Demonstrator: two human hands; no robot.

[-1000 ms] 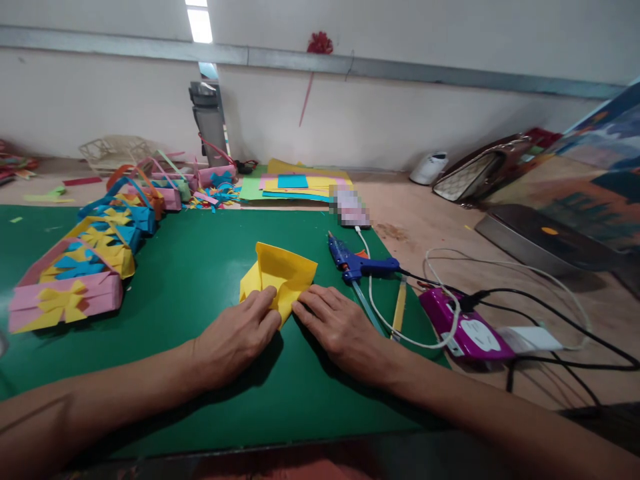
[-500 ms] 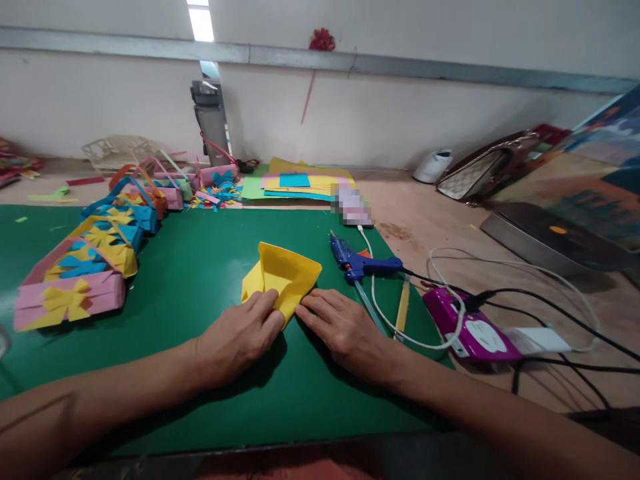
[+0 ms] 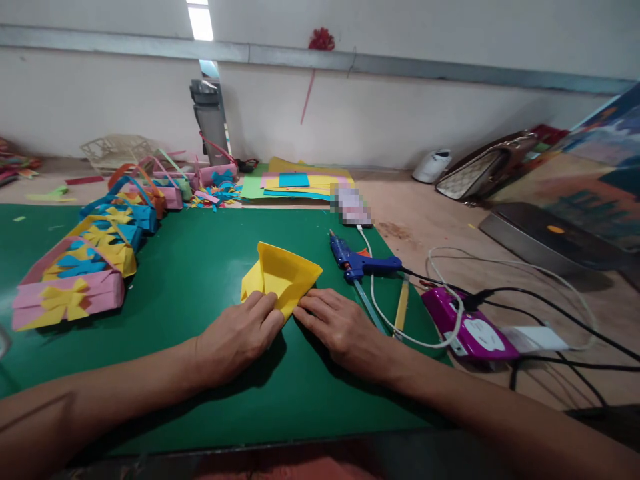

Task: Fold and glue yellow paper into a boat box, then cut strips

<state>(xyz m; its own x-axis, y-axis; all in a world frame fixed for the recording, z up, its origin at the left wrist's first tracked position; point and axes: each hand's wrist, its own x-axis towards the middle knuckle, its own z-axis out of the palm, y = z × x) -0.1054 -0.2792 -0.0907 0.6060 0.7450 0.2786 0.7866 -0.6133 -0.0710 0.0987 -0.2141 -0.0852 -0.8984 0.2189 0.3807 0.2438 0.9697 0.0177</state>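
A partly folded sheet of yellow paper (image 3: pixel 287 273) rests on the green mat (image 3: pixel 210 413), its far flap standing up. My left hand (image 3: pixel 245 333) is closed on the paper's near left side, fingers curled over the edge. At the near right edge, my right hand (image 3: pixel 335 327) pinches the paper, its fingertips close together. The thumbs and the underside of the fold are partly hidden by the hands. Just right of my right hand lies a blue glue gun (image 3: pixel 363 263) with a clear glue stick in its back.
Several finished paper baskets (image 3: pixel 70 297) with bows line the left side. A stack of coloured paper (image 3: pixel 300 183) and a blurred phone (image 3: pixel 353 203) lie at the back. On the right are a yellow cutter (image 3: pixel 401 307), a purple power strip (image 3: pixel 470 330), looping cables and a dark case (image 3: pixel 550 240).
Almost nothing differs. Both hands keep their hold on the yellow paper, and the view has shifted very slightly.
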